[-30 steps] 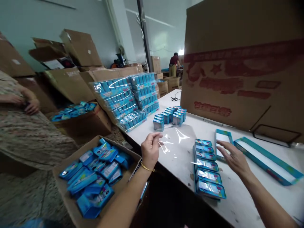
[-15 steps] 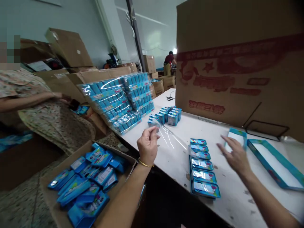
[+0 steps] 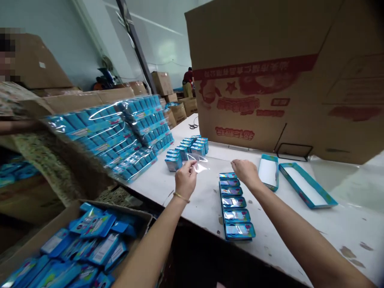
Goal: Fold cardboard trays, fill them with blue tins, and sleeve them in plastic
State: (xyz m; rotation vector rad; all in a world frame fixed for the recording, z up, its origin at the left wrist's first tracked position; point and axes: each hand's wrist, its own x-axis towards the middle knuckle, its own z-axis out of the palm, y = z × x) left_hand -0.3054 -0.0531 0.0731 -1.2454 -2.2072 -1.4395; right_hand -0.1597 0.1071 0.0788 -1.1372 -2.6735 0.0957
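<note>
Left hand (image 3: 184, 180) pinches one end of clear film (image 3: 201, 167), right hand (image 3: 247, 170) closed on the other, film above the worktop (image 3: 199, 202) beside the far end of a row of blue packs (image 3: 237, 206). Pack cluster (image 3: 187, 150) beyond left hand, wrapped stacks (image 3: 105, 138) left, two trays right, big carton (image 3: 249, 80) blocking the view behind. White worktop stained; pale wall (image 3: 168, 52), one person (image 3: 188, 82) far back.

Working hands: two, a left hand (image 3: 185, 180) and a right hand (image 3: 246, 173).
Clear film (image 3: 200, 165): one sheet.
Blue packs (image 3: 236, 203) in the near row: six.
Blue trays (image 3: 295, 188): two.
Wrapped stacks (image 3: 99, 132): two.
Red-printed carton (image 3: 255, 86): one.
Bracelet (image 3: 181, 197): one.
Other people (image 3: 188, 82) in sight: two.
Loose packs (image 3: 93, 228) in the open box (image 3: 36, 236): overlapping, uncountable from where I stand.
</note>
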